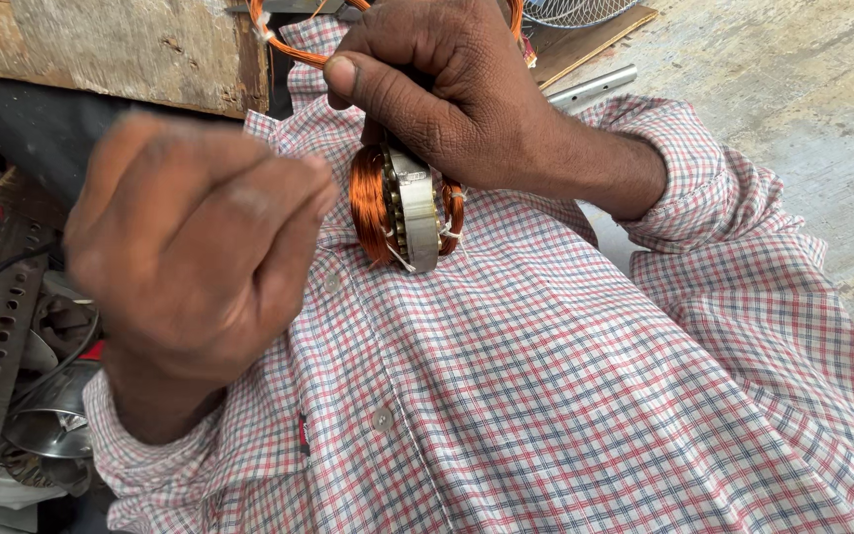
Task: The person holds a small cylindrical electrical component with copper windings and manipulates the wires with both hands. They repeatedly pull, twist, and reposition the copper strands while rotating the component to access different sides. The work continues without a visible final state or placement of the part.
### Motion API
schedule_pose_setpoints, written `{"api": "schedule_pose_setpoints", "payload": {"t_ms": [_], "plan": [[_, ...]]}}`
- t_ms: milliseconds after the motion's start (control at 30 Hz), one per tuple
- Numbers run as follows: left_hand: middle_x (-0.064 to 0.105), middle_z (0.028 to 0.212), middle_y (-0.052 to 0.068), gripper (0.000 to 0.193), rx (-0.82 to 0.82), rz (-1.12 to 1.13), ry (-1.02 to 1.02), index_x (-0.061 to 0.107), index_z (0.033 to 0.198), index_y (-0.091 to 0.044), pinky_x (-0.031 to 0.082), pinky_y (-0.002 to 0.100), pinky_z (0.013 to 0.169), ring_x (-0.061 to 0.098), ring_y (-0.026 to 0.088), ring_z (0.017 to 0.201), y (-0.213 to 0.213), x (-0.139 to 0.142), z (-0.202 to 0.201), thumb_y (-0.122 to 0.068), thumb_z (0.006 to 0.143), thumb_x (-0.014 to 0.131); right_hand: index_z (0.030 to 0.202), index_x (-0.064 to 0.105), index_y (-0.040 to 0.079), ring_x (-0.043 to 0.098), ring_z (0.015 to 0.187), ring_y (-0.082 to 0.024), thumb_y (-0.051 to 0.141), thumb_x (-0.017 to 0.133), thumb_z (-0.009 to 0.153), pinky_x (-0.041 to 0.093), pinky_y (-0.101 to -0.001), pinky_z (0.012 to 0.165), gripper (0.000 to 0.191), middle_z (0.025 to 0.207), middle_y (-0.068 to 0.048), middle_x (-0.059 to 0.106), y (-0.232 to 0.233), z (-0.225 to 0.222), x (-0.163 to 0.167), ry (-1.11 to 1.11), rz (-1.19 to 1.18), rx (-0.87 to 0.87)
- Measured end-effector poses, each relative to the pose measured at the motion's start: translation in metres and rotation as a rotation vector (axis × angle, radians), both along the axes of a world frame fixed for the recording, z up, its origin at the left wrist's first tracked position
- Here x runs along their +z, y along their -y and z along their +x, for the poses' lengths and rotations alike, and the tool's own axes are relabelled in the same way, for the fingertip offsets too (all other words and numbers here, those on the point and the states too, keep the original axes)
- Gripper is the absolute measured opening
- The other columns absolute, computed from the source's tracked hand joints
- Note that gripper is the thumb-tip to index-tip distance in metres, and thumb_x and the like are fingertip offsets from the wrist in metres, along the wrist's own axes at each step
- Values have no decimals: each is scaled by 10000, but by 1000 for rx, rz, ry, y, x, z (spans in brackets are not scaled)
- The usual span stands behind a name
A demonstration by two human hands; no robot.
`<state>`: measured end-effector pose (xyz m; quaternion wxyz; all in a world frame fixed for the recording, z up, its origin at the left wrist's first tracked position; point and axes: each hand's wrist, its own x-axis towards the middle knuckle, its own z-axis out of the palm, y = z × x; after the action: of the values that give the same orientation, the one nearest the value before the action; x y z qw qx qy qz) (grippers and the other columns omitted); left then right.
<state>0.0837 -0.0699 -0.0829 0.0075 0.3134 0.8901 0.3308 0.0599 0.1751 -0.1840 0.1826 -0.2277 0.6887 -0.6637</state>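
Your right hand clamps the copper-wound stator against your shirt; your left hand, fisted and blurred, seems to pull thread, so I judge steady tension best.

Red, white and blue checked shirt, buttoned cuffs, small buttons

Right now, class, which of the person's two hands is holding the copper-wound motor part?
The right hand: its fingers grip the copper-wound stator against the checked shirt. The left hand is a blurred closed fist beside it, apart from the stator.

Single head view, steeply downward, very near chest
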Motion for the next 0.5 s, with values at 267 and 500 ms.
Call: {"api": "schedule_pose_setpoints", "payload": {"t_ms": [267,500], "plan": [[609,1364,86,183,-61,-24,-71,813,1114,-211,489,488,997,440,293,1335,-18,10,38,-263,939,826,1049,706,-15,611,635,-80,239,586,1229,493,-228,557,333,751,-54,629,-7,13,2,3,23,-51],[574,1465,85,118,-138,68,1,787,1073,-192,501,522,1166,405,337,1427,9,-23,55,-248,972,816,1051,701,-25,663,656,-86,212,589,1210,541,-230,565,306,802,-53,636,4,18,2,1,-2,-44]]}}
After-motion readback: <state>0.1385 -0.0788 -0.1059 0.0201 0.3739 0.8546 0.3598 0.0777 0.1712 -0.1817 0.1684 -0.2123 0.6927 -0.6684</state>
